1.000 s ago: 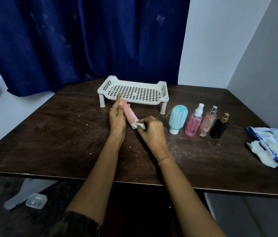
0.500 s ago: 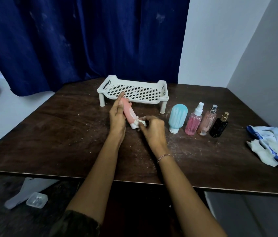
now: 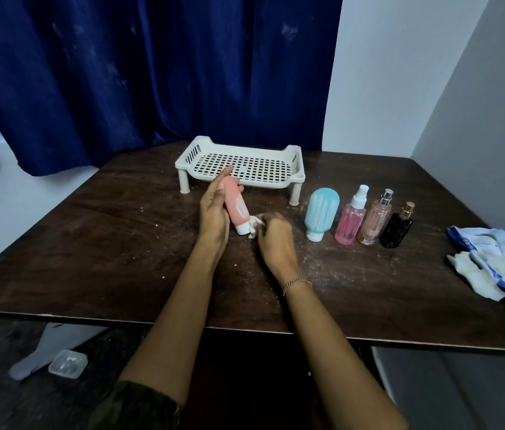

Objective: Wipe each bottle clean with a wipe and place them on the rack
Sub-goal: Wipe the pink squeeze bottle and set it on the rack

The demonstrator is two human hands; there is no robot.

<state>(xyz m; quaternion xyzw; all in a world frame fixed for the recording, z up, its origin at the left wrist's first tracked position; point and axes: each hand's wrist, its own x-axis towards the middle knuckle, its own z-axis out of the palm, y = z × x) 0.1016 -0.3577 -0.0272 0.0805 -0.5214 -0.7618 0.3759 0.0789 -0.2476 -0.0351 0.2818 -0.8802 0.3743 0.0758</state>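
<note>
The left grip (image 3: 214, 209) holds the pink bottle (image 3: 235, 203) tilted, cap down, just in front of the white rack (image 3: 298, 165). Thumb and fingers close around the bottle's body. Compared with a second ago, the forefinger has swung a little to the right across the rack's front edge, and more of the bottle's pink side shows. The right grip (image 3: 274, 235) has barely shifted. It pinches a crumpled white wipe (image 3: 256, 226) against the bottle's white cap, low over the desk (image 3: 90, 243).

The row to the right has not moved: blue bottle (image 3: 321, 212), pink spray bottle (image 3: 350, 223), pale pink perfume bottle (image 3: 375, 221) and black perfume bottle (image 3: 397, 229).

The wipe covers part of the cap, and the back of the right grip hides its fingertips. The blue wipe pack (image 3: 499, 265) is cut off at the frame's right edge, and its print is unreadable.
</note>
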